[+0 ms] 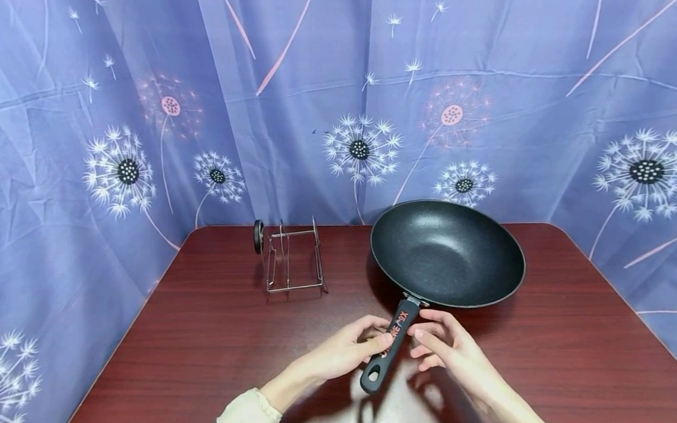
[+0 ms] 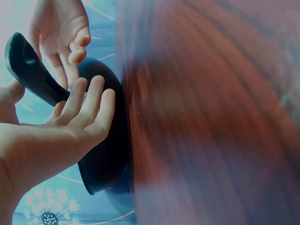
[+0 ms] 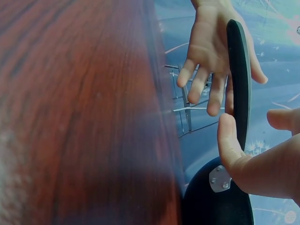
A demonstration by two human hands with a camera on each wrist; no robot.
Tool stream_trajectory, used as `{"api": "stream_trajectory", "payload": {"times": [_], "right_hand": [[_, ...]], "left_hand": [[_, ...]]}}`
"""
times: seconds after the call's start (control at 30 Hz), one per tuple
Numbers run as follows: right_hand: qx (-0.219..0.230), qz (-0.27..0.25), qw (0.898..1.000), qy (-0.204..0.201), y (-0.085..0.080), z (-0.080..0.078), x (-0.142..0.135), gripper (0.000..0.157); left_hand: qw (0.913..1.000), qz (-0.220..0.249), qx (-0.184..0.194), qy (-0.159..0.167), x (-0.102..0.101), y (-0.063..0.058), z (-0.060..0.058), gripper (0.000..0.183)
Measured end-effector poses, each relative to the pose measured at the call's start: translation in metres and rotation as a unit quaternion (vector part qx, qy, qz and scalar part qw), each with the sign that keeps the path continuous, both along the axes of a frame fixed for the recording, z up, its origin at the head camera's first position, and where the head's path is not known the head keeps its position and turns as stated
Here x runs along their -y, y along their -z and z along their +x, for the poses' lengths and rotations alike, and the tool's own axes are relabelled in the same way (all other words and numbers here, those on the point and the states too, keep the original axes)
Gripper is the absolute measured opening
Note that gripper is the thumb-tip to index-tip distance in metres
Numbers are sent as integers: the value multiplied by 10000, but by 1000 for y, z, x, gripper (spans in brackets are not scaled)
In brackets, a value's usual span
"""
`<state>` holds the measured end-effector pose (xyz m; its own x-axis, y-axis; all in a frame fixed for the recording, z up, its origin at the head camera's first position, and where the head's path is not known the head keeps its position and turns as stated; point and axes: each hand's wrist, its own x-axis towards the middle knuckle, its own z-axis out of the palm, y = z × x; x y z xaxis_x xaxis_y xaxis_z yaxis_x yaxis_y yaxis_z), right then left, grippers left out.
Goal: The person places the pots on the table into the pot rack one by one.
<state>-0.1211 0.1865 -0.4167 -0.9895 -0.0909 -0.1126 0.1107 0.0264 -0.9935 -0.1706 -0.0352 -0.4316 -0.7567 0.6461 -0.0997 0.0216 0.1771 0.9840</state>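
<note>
A black wok (image 1: 447, 253) with a long black handle (image 1: 402, 318) sits at the right of the table, its handle pointing toward me and raised above the tabletop. Orange lettering runs along the grip. My left hand (image 1: 348, 348) is at the handle's left side, its thumb overlapping the grip in the head view; in the right wrist view its fingers (image 3: 200, 82) are straight and spread. On the other side, my right hand (image 1: 451, 351) has its fingers loosely bent beside the handle, with thumb and forefinger apart. The wok's underside (image 2: 105, 154) shows in the left wrist view.
A wire rack (image 1: 296, 287) with a black disc (image 1: 259, 237) on its left side stands toward the back left of the dark red wooden table (image 1: 207, 352). Behind and around the table hangs a blue curtain (image 1: 299, 155) with dandelion prints.
</note>
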Motion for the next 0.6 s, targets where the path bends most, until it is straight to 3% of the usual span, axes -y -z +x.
{"api": "stream_trajectory", "payload": {"times": [0.23,0.47,0.6], "right_hand": [[164,-230,9996,34,0,-3,-2,51],[282,-349,9989,104,1,-5,-1,51],[333,-392,9985,204,2,-7,1,50]], "left_hand": [[9961,557,674,-101,-4,2,4,40],[9772,1361,1619,-173,-8,3,11,46],[9712,1499,1839,-203,-10,3,15,49]]}}
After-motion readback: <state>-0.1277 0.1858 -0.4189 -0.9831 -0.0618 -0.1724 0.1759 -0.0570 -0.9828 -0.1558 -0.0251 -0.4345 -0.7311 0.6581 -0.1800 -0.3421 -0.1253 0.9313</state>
